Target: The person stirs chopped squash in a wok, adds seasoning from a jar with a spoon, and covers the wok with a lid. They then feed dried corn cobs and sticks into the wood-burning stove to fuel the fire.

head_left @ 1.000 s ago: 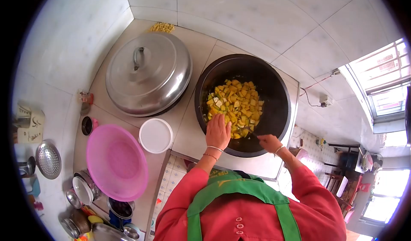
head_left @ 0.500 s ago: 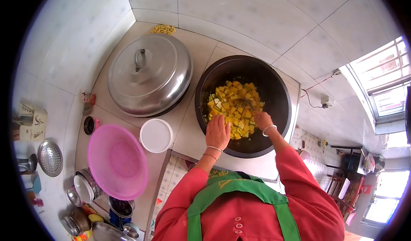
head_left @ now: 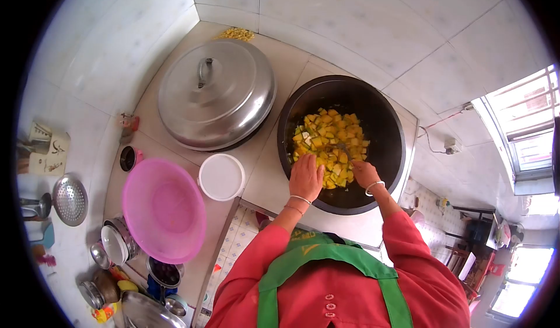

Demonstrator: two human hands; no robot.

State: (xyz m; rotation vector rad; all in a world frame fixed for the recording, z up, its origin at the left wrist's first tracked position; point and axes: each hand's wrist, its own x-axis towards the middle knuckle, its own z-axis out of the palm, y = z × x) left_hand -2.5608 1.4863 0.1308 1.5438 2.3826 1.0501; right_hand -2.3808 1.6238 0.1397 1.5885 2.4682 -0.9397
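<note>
Cubes of yellow pumpkin, some with green rind, lie heaped in a large dark wok-like pot set into the tiled counter. My right hand is closed at the near-right side of the heap, on the handle of a metal spoon-like utensil. The utensil's head is partly sunk among the cubes, so its exact shape is hard to see. My left hand reaches over the pot's near-left rim, fingers stretched out and touching the near edge of the pumpkin. Its fingertips are partly hidden.
A big domed metal lid covers another pot to the left. Nearer stand a white round lidded tub and a pink basin. Metal pans and bowls crowd the lower left. A skimmer hangs on the wall.
The camera view has shifted slightly, moving the pot and lid to the right in the picture. Both hands remain at the pumpkin, with the utensil still in the right one.
</note>
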